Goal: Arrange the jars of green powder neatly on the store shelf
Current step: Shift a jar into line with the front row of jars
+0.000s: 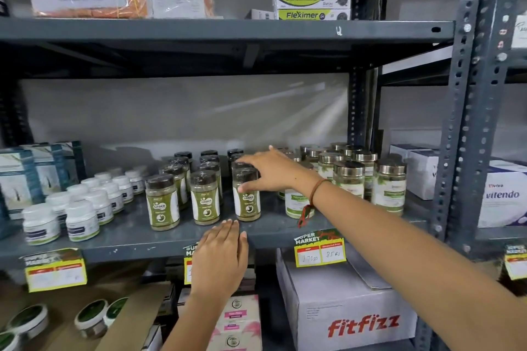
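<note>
Jars of green powder with dark lids stand in three rows on the grey shelf (137,234). The front jars are the left one (162,202), the middle one (204,198) and the right one (247,202). My right hand (271,171) reaches in from the right, fingers spread, thumb touching the side of the front right jar and fingers over the lids behind it. My left hand (221,256) lies flat with fingers together against the shelf's front edge, just below the middle and right front jars, holding nothing.
White bottles (82,219) stand left of the jars, silver-lidded jars (349,182) to the right. Blue boxes (25,177) sit far left. Price tags (319,249) hang on the shelf edge. A Fitfizz carton (359,319) is on the lower shelf. A steel upright (467,122) stands right.
</note>
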A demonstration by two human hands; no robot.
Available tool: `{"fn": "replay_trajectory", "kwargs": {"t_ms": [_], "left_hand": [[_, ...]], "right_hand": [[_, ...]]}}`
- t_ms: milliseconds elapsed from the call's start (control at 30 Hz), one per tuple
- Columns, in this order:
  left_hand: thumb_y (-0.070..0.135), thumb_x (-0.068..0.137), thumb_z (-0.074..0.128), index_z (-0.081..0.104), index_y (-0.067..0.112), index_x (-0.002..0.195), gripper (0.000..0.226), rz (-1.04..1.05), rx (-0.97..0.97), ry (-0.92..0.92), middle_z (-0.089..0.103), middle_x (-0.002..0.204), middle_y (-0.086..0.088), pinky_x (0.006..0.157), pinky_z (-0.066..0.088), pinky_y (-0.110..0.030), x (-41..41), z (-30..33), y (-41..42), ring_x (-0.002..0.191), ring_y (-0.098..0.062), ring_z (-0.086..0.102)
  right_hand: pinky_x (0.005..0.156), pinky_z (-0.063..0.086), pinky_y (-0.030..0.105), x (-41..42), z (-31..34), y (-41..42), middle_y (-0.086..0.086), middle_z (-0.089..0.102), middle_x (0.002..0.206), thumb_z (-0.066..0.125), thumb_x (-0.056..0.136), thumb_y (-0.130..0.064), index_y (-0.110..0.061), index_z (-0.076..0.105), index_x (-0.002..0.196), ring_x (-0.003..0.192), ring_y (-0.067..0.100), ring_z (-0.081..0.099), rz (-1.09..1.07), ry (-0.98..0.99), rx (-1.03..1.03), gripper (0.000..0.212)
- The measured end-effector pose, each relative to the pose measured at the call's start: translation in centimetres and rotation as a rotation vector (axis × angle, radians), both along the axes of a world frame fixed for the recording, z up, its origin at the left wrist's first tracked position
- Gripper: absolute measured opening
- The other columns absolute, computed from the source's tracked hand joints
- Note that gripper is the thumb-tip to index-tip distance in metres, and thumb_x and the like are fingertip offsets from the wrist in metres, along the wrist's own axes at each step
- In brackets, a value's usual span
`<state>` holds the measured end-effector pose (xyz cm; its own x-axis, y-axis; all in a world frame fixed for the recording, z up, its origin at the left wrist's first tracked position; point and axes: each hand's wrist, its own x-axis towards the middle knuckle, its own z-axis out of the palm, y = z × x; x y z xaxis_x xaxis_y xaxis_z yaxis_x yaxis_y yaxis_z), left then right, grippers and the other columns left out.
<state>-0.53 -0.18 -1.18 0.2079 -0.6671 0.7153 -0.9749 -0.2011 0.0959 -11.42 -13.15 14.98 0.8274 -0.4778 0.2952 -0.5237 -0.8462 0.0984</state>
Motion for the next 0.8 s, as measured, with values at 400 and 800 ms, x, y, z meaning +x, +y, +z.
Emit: {"fn": "replay_trajectory", "kwargs": {"t_ms": [400, 800], "left_hand": [[0.037, 0.091, 0.041, 0.07, 0.01, 0.109, 0.043, -0.012, 0.019, -0.004, 0.069, 0.11, -0.006, 0.092, 0.045, -0.034, 0.15, 0.05, -0.01, 0.102, -0.02, 0.064], [0.038, 0.092, 0.037, 0.069, 0.011, 0.111, 0.046, -0.024, 0.045, 0.026, 0.069, 0.112, -0.006, 0.093, 0.044, -0.034, 0.3, 0.18, -0.01, 0.105, -0.02, 0.063]], "right_hand": [[0.114, 0.027, 0.043, 0.45, 0.0, -0.01, 0.005, 0.07, 0.12, 0.068, 0.075, -0.064, -0.021, 0.058, 0.133, 0.113, 0.028, 0.062, -0.025, -0.089, 0.004, 0.073], [0.098, 0.049, 0.043, 0.04, -0.35, 0.64, 0.005, 0.063, 0.134, 0.069, 0.071, -0.068, -0.027, 0.05, 0.141, 0.121, 0.027, 0.059, -0.072, -0.133, 0.093, 0.084]]}}
